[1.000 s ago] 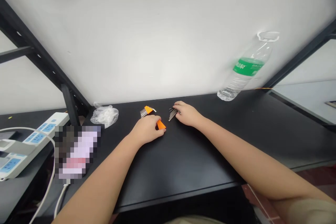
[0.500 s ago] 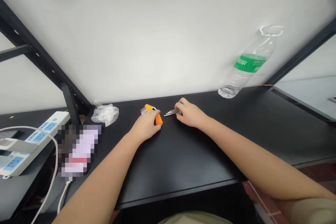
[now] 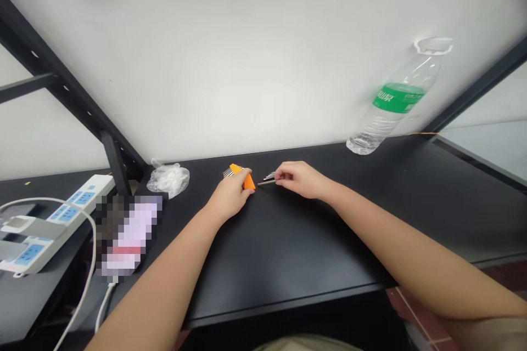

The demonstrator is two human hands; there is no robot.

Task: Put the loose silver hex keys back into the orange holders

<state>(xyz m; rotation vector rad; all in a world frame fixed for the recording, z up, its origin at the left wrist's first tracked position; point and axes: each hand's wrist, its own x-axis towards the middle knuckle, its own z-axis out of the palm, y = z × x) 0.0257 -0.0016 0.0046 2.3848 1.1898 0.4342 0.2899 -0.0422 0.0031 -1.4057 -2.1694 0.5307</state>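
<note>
My left hand (image 3: 230, 194) is closed around an orange hex key holder (image 3: 248, 181) on the black desk. Several thin metal hex keys (image 3: 228, 172) stick out of the holder's far left side. Just to the right, my right hand (image 3: 300, 178) pinches one longer hex key (image 3: 267, 182) between thumb and fingers, its free end pointing left at the holder with a small gap between. Behind that key several shorter loose hex keys (image 3: 269, 175) show, partly hidden by my fingers; whether they lie on the desk or are in the hand is unclear.
A crumpled clear plastic bag (image 3: 168, 180) lies to the left. A phone (image 3: 134, 236), blurred out, sits nearer with a white cable (image 3: 95, 241). A power strip (image 3: 61, 219) rests at far left. A large water bottle (image 3: 391, 104) stands at back right against the wall.
My right hand has changed its grip: several hex keys were bunched in its fingers, and now one longer key stands apart in the pinch. The left hand stays on the holder.
</note>
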